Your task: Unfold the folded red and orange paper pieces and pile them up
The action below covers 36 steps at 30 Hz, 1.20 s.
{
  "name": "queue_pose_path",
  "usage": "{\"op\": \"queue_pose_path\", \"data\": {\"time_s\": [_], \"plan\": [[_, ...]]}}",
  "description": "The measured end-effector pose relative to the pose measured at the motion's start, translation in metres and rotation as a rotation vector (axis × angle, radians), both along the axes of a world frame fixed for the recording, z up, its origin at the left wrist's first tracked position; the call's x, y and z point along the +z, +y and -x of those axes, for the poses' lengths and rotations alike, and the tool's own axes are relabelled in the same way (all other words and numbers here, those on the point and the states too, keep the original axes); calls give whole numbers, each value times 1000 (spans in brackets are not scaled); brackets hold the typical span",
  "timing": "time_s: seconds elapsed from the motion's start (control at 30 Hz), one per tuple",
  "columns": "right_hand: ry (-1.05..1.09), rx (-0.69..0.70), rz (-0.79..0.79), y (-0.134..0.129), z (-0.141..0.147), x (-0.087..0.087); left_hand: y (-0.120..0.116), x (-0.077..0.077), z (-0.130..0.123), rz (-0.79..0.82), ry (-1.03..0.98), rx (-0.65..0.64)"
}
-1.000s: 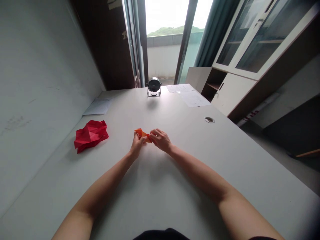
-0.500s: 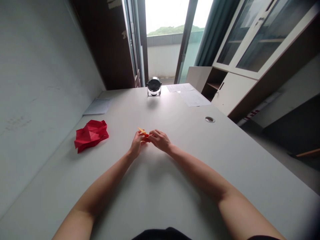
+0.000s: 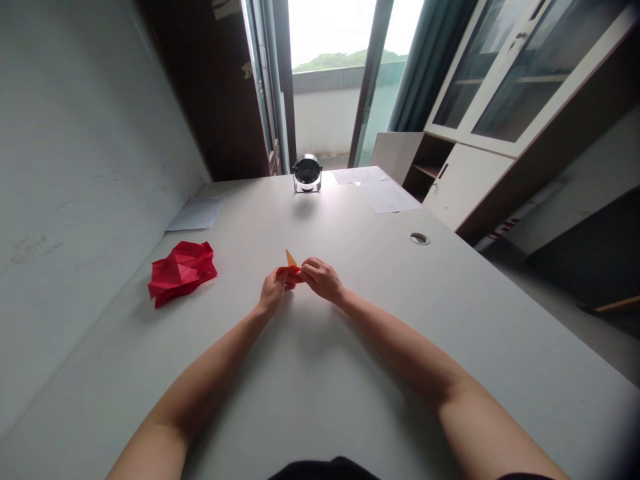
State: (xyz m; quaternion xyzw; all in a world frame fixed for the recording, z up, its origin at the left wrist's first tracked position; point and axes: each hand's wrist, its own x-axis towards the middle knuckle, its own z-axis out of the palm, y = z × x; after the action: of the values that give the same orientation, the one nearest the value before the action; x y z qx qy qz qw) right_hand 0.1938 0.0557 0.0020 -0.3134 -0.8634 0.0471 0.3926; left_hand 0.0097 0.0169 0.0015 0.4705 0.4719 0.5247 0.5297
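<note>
Between my two hands is a small piece of folded paper [image 3: 295, 271], red-orange with a yellow-orange point that sticks up at its top. My left hand [image 3: 273, 288] is closed on its left side, thumb against the paper. On the right side my right hand [image 3: 321, 278] pinches the edge with its fingertips. Fingers cover part of the paper, so its full shape is hidden. Off to the left lies a larger crumpled, creased sheet of red paper [image 3: 183, 272], apart from both hands.
The white table [image 3: 310, 373] runs along a wall on the left. A small round silver-and-black fan-like device [image 3: 307, 173] stands at its far end. White sheets [image 3: 387, 196] lie far right, another sheet [image 3: 196, 214] far left. A ringed cable hole [image 3: 419, 239] sits at right.
The yellow-orange point has swung from lying tilted left to standing more upright. My left fingers have shifted, and more red shows by the left thumb. My right hand has barely moved.
</note>
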Motion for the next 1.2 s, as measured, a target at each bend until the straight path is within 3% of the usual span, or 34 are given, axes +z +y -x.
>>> {"op": "queue_pose_path", "data": {"time_s": [0.2, 0.5, 0.73, 0.9, 1.03, 1.2], "plan": [[20, 22, 58, 1, -1, 1, -4, 8, -1, -37, 33, -17], [-2, 46, 76, -1, 2, -1, -4, 4, -1, -10, 57, 46], [1, -28, 135, 3, 1, -7, -6, 9, -3, -64, 126, -52], [-21, -35, 156, 3, 2, -8, -2, 3, -1, -32, 108, -64], [111, -6, 230, 1, 5, -5, 1, -2, 2, -13, 115, -32], [387, 39, 454, 3, 7, -4, 5, -6, 6, 41, 44, -5]]}}
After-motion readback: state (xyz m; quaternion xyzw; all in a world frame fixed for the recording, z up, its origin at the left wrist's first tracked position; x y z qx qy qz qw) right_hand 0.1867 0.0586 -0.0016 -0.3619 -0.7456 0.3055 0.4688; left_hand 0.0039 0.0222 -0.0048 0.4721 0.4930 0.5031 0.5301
